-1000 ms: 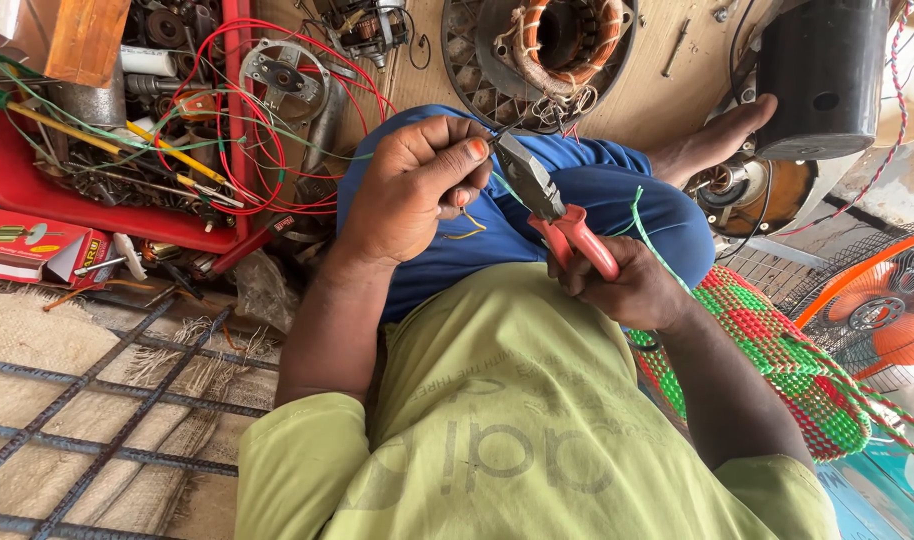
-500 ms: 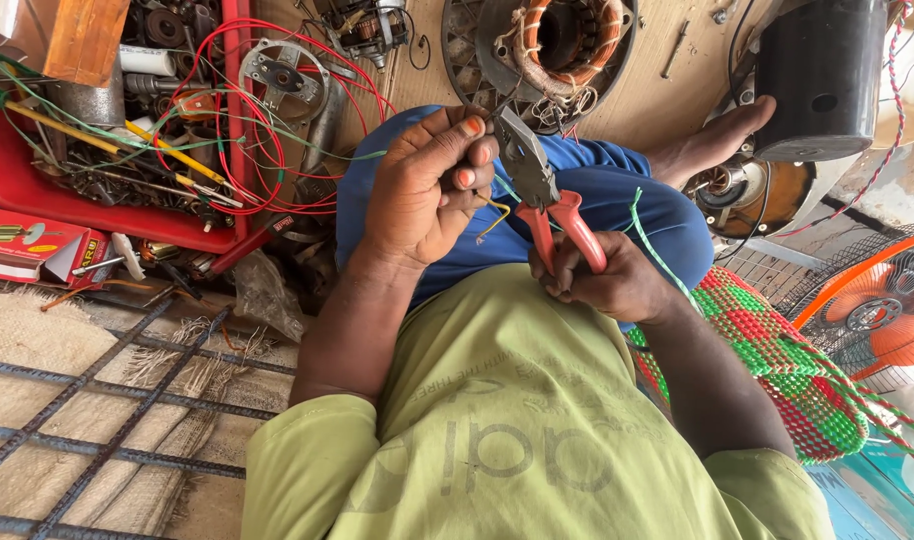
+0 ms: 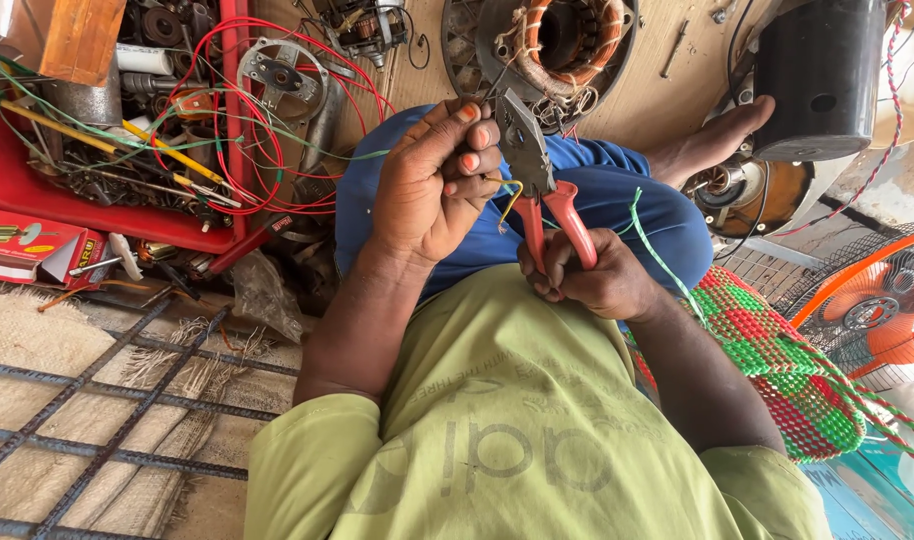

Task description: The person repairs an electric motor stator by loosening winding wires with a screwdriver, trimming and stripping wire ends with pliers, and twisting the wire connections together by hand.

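1. The right hand (image 3: 587, 280) is wrapped tight around the red handles of a pair of pliers (image 3: 533, 175), held over the person's lap.
2. The pliers point up and away from the body. Their head is dull grey metal with a round pivot, the handles are bright red, and the jaws look closed or nearly so.
3. The left hand (image 3: 432, 185) is curled narrow, with thumb and fingertips pinching a thin yellow wire (image 3: 510, 200) just beside the pliers' head.
4. The wire is short and bent. It loops down from the fingers, and a bare frayed end hangs between the two hands.
5. A thin green cord (image 3: 657, 255) runs past the right wrist toward a red and green woven mat (image 3: 777, 360).
6. The person sits with blue trousers (image 3: 617, 200) under both hands and a bare foot (image 3: 717, 135) stretched out ahead.
7. On the floor to the left, a red tray (image 3: 37, 190) holds tangled red and green wires and metal parts.
8. Ahead lies a motor winding (image 3: 567, 40) with copper coils, and beside it a black cylinder (image 3: 822, 75).
9. An orange fan (image 3: 872, 305) stands at the right edge.
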